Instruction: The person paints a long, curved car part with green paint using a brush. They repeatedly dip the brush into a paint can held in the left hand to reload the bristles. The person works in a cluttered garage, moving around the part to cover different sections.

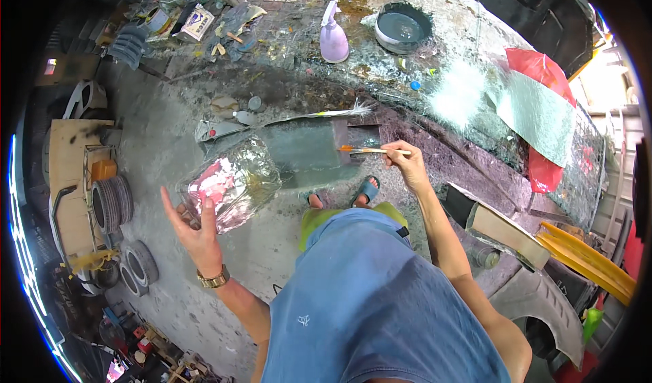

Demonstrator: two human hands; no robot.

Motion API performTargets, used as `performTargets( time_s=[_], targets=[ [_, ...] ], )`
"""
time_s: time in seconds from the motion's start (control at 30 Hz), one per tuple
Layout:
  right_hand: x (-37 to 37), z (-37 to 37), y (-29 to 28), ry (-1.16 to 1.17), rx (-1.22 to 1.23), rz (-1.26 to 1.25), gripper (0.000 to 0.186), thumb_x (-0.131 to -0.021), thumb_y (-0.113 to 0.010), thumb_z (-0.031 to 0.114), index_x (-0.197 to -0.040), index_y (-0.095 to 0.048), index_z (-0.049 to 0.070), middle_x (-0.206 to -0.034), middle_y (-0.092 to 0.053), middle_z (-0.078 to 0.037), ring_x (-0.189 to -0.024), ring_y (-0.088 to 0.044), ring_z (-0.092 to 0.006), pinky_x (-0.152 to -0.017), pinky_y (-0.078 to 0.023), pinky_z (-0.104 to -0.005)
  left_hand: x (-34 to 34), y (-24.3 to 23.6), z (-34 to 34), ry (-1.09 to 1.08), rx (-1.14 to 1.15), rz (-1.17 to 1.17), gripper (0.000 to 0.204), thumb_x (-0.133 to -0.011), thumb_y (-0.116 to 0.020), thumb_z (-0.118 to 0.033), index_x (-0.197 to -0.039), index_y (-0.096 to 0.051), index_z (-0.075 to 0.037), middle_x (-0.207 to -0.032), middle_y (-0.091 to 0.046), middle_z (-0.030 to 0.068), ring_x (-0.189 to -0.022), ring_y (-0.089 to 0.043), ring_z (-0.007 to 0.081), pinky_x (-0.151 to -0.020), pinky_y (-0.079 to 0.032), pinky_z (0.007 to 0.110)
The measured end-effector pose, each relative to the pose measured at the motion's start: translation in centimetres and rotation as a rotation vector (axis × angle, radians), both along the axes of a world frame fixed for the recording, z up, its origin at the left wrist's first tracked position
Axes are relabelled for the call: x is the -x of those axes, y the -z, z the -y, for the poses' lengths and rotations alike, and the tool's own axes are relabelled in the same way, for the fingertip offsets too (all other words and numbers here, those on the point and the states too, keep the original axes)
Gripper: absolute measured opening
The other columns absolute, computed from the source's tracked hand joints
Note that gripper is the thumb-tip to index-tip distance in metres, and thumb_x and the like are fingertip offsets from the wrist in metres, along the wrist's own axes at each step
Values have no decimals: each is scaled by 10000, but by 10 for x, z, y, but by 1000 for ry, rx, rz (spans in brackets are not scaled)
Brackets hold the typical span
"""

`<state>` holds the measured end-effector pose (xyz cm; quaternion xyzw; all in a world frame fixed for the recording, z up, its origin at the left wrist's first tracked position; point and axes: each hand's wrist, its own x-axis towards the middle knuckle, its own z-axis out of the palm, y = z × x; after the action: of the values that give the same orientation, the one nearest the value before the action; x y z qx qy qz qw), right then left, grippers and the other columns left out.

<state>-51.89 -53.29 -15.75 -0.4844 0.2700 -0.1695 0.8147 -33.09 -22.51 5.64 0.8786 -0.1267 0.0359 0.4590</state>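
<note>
Right hand (405, 164) has a thin orange-bristled paintbrush (367, 151) pinched between thumb and fingers, tip pointing left, around mid-frame. Left hand (195, 230), left of center, has its fingers spread wide by a crinkly clear plastic sheet (255, 179); can't tell if it's gripping that. Lilac spray bottle (334, 42) is on the table (468, 26) up top.

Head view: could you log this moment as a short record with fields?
Left hand: fingers spread, overlapping a crinkled clear plastic sheet, partly pink; contact unclear
Right hand: holds a slim, wooden-handled, orange-tipped brush, tip toward the left
Stained grey workbench: bears a purple plastic spray bottle and a round dark basin
Floor, far left: black rubber tyres
</note>
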Motion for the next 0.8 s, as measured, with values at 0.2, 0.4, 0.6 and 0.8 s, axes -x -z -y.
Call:
performTargets(
  time_s=[0.2,0.4,0.6,0.8],
  targets=[
    [-8,-1,-14,-71,-25,80,206,-832,-645,86,-1011,-637,-16,-888,-624,-42,-743,-567,-98,-700,-474,-253,5,-1,-2,-16,-18,13,715,-843,-668,-150,-1447,-289,-98,-880,-461,-12,-675,-369,57,-579,-325,204],
    [-8,-14,26,-57,-138,8,233,-802,-607,34,-1030,-641,-2,-825,-633,-15,-699,-551,-72,-671,-458,-225,9,-8,2,-29,-21,18,715,-836,-676,-160,-1442,-301,-95,-868,-441,-17,-671,-361,59,-579,-319,206],
    [0,7,39,-151,-41,-82,225,-799,-617,65,-1009,-656,-6,-804,-633,-6,-683,-546,-66,-645,-451,-215,5,-7,-13,-15,-115,77,770,-809,-710,-178,-1444,-283,-94,-934,-450,11,-664,-387,54,-557,-346,189],
    [7,34,-10,-145,323,-179,164,-845,-619,150,-901,-693,15,-690,-606,0,-602,-494,-47,-533,-390,-220,5,-20,-22,-23,-22,33,754,-820,-697,-176,-1444,-283,-84,-934,-470,26,-680,-410,65,-582,-359,201]
  ],
)
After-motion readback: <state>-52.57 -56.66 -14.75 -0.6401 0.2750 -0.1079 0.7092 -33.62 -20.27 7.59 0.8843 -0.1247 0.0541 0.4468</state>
